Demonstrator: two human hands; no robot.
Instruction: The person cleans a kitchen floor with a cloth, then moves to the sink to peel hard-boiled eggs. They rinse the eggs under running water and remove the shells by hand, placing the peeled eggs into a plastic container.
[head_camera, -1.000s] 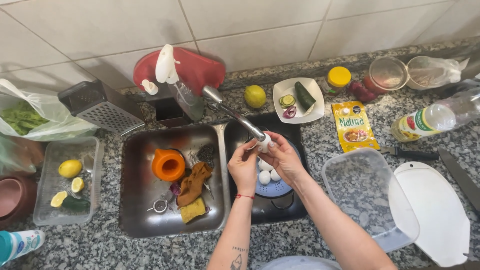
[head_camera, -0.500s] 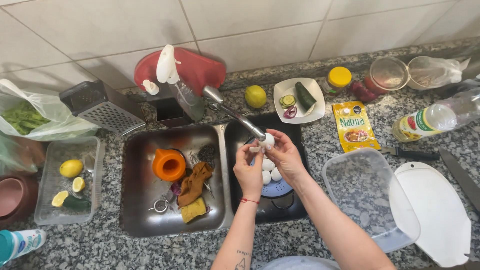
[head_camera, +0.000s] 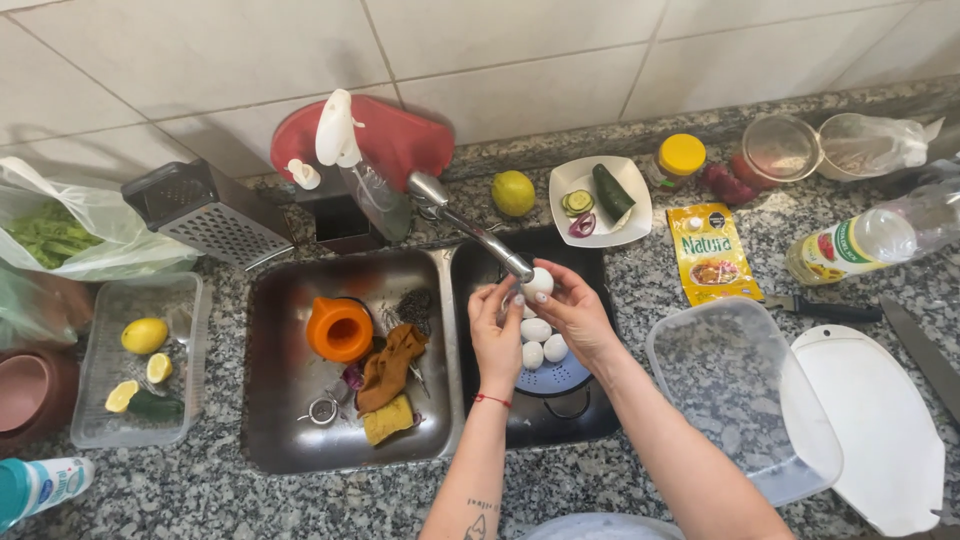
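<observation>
Both my hands meet under the tip of the metal faucet (head_camera: 480, 235) over the right sink basin. My right hand (head_camera: 575, 315) holds a white egg (head_camera: 539, 283) right at the spout, and my left hand (head_camera: 496, 335) touches the same egg from the left side. Below them a blue colander (head_camera: 560, 378) rests in the basin with three more white eggs (head_camera: 538, 340) in it. A red string circles my left wrist.
The left basin (head_camera: 290, 420) holds an orange cup (head_camera: 340, 328), a brown rag and a yellow sponge. A clear plastic tub (head_camera: 740, 390) and white cutting board (head_camera: 880, 430) lie to the right, with a knife, oil bottle and yellow sachet. A grater and a lemon tray sit at left.
Both hands have risen a little toward the faucet tip, bringing the egg up under the spout. Nothing else on the counter has moved.
</observation>
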